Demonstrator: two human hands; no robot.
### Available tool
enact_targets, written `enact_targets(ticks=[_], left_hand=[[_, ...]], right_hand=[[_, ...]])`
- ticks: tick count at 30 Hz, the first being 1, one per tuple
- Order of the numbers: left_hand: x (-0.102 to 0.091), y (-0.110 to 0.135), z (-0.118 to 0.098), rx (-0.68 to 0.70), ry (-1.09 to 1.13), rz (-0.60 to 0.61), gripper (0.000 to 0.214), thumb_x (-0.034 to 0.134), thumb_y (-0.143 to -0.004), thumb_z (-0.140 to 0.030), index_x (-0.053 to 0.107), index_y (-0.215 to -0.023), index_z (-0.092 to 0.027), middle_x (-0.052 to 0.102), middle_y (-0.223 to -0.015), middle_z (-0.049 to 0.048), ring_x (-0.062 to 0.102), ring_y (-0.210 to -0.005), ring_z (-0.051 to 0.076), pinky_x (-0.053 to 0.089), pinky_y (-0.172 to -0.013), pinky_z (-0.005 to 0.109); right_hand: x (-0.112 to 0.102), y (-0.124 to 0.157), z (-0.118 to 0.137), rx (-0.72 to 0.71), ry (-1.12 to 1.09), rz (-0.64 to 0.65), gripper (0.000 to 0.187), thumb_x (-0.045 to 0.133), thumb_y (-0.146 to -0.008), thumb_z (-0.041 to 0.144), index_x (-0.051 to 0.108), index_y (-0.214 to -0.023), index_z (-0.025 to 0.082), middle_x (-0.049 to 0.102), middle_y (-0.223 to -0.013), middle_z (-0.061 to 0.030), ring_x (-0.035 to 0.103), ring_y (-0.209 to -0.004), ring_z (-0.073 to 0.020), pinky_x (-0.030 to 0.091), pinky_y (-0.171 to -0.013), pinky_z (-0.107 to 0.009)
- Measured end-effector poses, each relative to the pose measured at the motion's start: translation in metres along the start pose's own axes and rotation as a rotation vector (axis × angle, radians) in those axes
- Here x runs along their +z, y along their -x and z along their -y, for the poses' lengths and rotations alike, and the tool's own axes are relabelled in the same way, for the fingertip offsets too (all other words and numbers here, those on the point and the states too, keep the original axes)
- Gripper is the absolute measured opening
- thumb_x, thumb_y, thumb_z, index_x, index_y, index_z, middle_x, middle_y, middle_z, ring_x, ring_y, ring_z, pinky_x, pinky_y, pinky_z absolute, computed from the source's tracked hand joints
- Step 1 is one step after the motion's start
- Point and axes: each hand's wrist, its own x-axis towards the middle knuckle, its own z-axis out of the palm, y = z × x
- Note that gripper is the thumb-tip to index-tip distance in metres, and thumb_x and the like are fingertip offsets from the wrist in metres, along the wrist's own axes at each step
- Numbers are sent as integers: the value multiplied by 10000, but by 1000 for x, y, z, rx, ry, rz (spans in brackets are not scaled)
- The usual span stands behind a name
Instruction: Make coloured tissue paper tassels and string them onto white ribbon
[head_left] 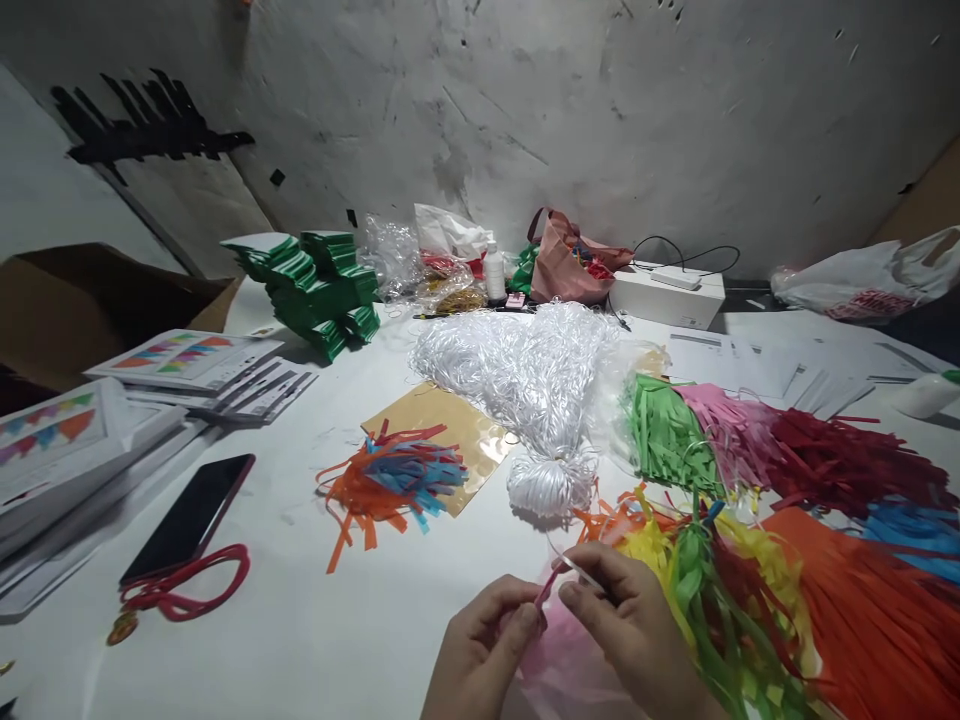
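My left hand [491,645] pinches the twisted top of a pink tissue-paper tassel [564,645], its loose pink part hanging between both hands. My right hand [634,615] is closed beside it, thumb and finger on a thin white string [579,572] that crosses the pink twist. Whether the string goes round the twist or only lies over it, I cannot tell. Just beyond my fingers is a large bundle of white string [517,350]. Green and yellow tassels [697,570] lie right of my right hand, with orange tissue fringe [847,610] beyond them.
An orange and blue tassel [405,470] lies partly on a brown envelope [480,450]. At left are a phone [191,515] with a red strap and stacked printed packets [187,360]. Green bundles [315,290], a white bottle [493,272] and a pink bag [566,265] stand behind.
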Motion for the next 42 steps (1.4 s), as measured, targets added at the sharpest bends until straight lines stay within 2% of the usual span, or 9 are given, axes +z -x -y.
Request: enact_targets(ticks=[5,11,16,20,24,27,34,37,42], left_hand=[[8,1,7,94,-47,-124,271,741,-813,-481,787,-898,-228,738,-866,46,646,-837,216,495,-790,269],[16,2,1,87,-23,-176,258,770,-781,-476,780,-847,-227,753,-865,41,684,-857,233,512,-805,267],[19,2,0,4,80,-171,320,807,-741,-503,772,-833,-199,739,-819,40,669,-826,218,498,-780,260],[14,-3,6,-127,327,-77,375,845,-711,-501,741,-786,-148,647,-656,0,546,-619,118,418,-618,205],[10,-7,8,-328,641,169,336,876,-716,-398,694,-732,-115,571,-561,-19,465,-519,71,357,-561,188],[10,-7,8,-419,754,297,331,883,-715,-379,692,-743,-110,521,-520,-40,412,-474,60,353,-545,197],[13,-6,13,-436,803,380,327,846,-760,-381,646,-714,-126,468,-490,-63,338,-450,58,305,-518,198],[13,-7,16,-427,809,396,340,836,-773,-382,622,-689,-132,477,-507,-58,346,-465,63,351,-548,214],[10,-6,19,-449,798,398,305,829,-779,-391,664,-755,-136,455,-489,-74,341,-455,71,418,-589,248]], right_hand=[[4,0,-1,-30,154,3,274,645,-896,450,687,-894,180,377,-575,66,343,-527,-94,246,-496,-235],[5,-3,-1,-5,101,52,282,550,-937,419,684,-920,171,535,-695,13,427,-598,-114,322,-546,-235],[7,-3,-2,13,65,66,259,578,-918,407,665,-870,167,529,-688,19,428,-591,-108,338,-545,-224],[9,-4,1,61,-86,96,312,639,-890,471,685,-935,165,608,-763,-14,522,-657,-132,422,-615,-236],[7,-6,1,92,-215,97,339,693,-860,499,722,-925,167,673,-827,-46,591,-770,-168,469,-724,-267],[7,-7,3,113,-235,93,388,730,-817,537,741,-915,162,681,-825,-52,578,-761,-167,461,-706,-266],[7,-7,8,125,-213,128,393,744,-781,531,727,-854,145,606,-701,-22,496,-621,-120,397,-557,-223],[5,-7,7,134,-181,151,370,745,-774,501,708,-854,142,570,-669,-2,440,-566,-97,349,-507,-207],[4,-7,5,135,-184,149,401,740,-768,534,711,-851,142,587,-698,-26,501,-630,-128,388,-543,-219]])
